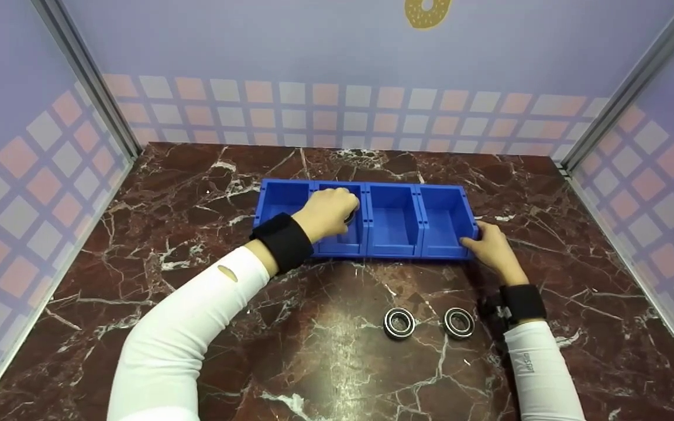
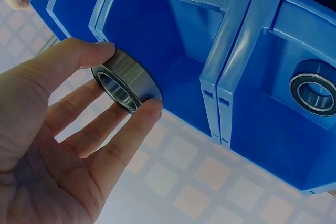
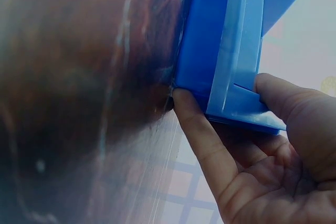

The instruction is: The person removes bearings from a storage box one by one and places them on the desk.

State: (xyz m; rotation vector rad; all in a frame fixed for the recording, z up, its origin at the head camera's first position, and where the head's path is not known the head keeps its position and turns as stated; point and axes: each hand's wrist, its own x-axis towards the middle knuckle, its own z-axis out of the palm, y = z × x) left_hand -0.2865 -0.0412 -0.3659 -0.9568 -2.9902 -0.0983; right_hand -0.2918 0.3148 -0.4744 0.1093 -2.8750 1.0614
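Observation:
My left hand [image 1: 328, 211] pinches a ball bearing [image 2: 126, 80] between thumb and fingertips, over the second compartment from the left of a blue divided bin [image 1: 394, 251]. In the head view the hand covers most of that bearing. Another bearing [image 2: 314, 94] lies in the leftmost compartment, where my left wrist hides it from the head camera. At the bin's right end my right hand [image 1: 489, 248] grips the side wall, thumb [image 3: 278, 90] over the rim and fingers against the outside, one fingertip down at the tabletop.
Two more bearings lie on the marbled table [image 1: 313, 374] in front of the bin, one bearing [image 1: 399, 323] left of the other bearing [image 1: 458, 323]. The two right-hand compartments [image 1: 394, 219] hold nothing visible. Tiled-pattern panels [image 1: 325, 111] enclose the back and both sides.

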